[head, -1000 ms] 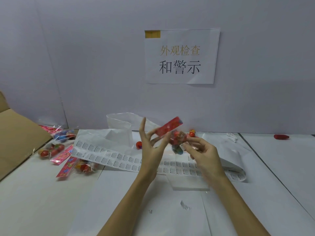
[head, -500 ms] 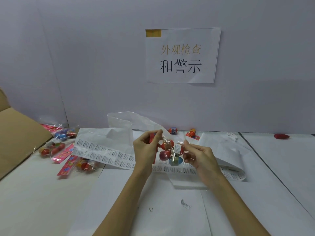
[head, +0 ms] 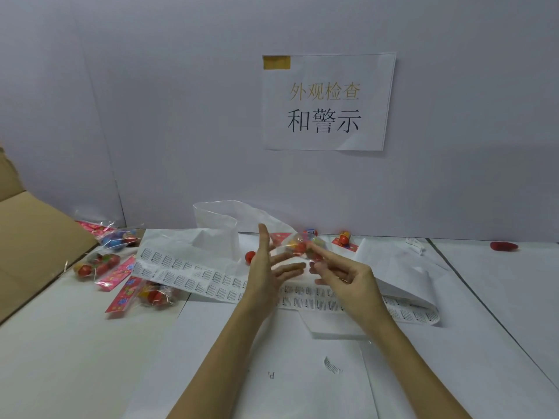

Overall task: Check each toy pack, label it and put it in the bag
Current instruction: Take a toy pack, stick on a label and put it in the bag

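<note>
Right, the toy pack (head: 298,246) is up above the worktop (head: 75,358) between my hands, and it's blurred: I can make out clear crinkly film, round red and yellow balls inside and a red card header at its left end, no more than that. My left hand (head: 266,273) stands edge-up, thumb pointing straight up, fingers stretched out flat towards the right, released and curled round nothing; whether its fingertips touch the pack I can't tell. My right hand (head: 348,275) reaches its index finger out straight onto the film, other fingers loosely bent beneath, and whether they pinch the pack from below is hidden.

Behind the pack the thin translucent plastic bag (head: 217,220) stands with its mouth gaping, its lower half hidden by creased white paper. A long label strip (head: 193,276) of small printed rectangles runs across the worktop under my wrists, partly covered by them. Left of it lie more packs (head: 96,264), glossy film over red and blue balls with pink patterned headers. A brown cardboard flap (head: 33,246) is cut off at the left edge. Loose red balls (head: 250,256) sit near the wall, below a taped paper sign (head: 328,101).
</note>
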